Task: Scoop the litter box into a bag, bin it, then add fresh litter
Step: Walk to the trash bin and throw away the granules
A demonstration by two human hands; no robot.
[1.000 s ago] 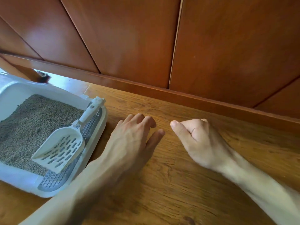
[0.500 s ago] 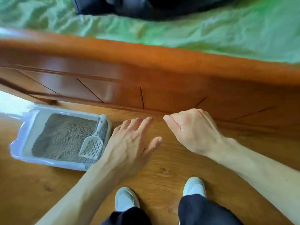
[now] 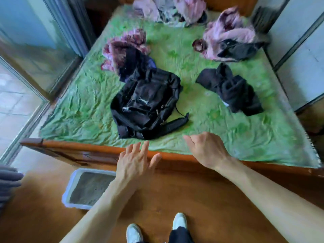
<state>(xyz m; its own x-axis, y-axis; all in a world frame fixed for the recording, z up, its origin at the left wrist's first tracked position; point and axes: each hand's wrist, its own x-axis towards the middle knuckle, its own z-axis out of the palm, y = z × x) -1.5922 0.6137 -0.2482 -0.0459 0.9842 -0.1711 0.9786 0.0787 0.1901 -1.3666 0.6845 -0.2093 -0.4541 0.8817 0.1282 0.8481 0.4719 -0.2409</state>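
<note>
shoes (image 3: 179, 220): white pair on wood floor (image 3: 175, 199), now at bottom edge; were out of view 1 s ago
left hand (image 3: 135, 163): fingers straight and spread, holds nothing, same as before
right hand (image 3: 206, 149): fingers loosely curled under, holds nothing; fingertips hidden
litter box (image 3: 70, 188): on floor lower left, beside bed frame (image 3: 87, 151); looks smaller than 0.5 s ago, right side hidden behind left forearm, scoop not visible
bed (image 3: 87, 106): green sheet now fully in view; black backpack (image 3: 145, 102) and crumpled clothes on it
blur: far clothes indistinct
</note>
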